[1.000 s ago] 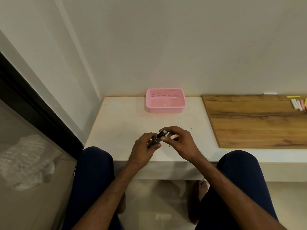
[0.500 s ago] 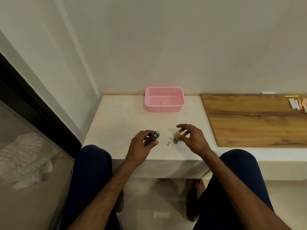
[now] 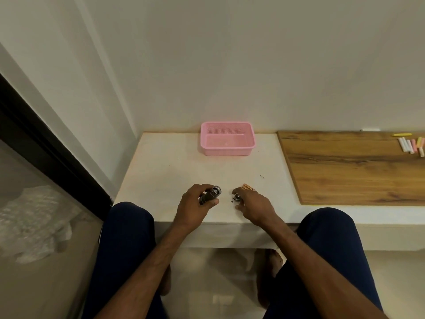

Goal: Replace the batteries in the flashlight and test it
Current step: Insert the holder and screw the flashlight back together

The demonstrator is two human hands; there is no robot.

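1. The left hand (image 3: 192,204) is wrapped around the flashlight (image 3: 210,194), with its open end pointing toward 1 o'clock, just above the front part of the desk (image 3: 165,162).
2. The right hand (image 3: 254,204) rests at 3 o'clock from the flashlight, its fingers curled down over a small dark cap (image 3: 236,198) lying on the desk; whether they pinch it yet I cannot tell.
3. A few orange batteries (image 3: 248,187) lie touching the right hand's far side, at about 12 o'clock from its knuckles.
4. A pink basket (image 3: 227,139) sits well apart at 12 o'clock, against the wall, and looks empty.
5. Judged step: the flashlight is open, and the batteries are next to go in.
6. Risk: the batteries are round and lie loose, so a brush from the fingers could roll them off toward the wooden board (image 3: 356,166) or the floor.
7. Risk: the cap is small and near the front edge, so a careless nudge could drop it.
8. Risk: putting a battery in the wrong way round would make the test fail.
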